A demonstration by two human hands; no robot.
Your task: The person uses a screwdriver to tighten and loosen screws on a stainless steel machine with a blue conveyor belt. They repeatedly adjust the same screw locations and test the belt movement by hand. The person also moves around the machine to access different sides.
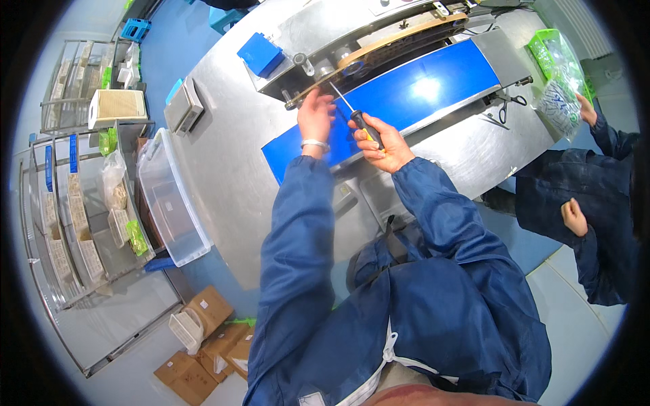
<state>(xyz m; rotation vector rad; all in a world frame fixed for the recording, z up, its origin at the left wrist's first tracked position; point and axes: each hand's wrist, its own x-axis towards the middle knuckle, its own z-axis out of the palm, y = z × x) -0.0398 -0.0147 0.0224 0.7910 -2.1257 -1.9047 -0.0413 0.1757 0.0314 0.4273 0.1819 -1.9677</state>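
In my right hand (384, 145) I grip a screwdriver (366, 128) with a black and yellow handle. Its thin metal shaft points up and left to the long machine (399, 53), the tip lying close to the machine's lower left part. My left hand (315, 118), with a light band at the wrist, is beside the left end of that machine's tan belt (406, 42). Its fingers are loosely bent, slightly blurred and apart, with nothing visible in them. Below both hands runs a flat blue conveyor belt (433, 88).
A blue box (261, 54) sits on the machine's left end. Scissors (509, 108) lie right of the conveyor. On the steel table (227, 155) stands a scale-like device (184, 108). A co-worker (582, 203) at right touches a clear bag (560, 108) by a green basket (545, 51).
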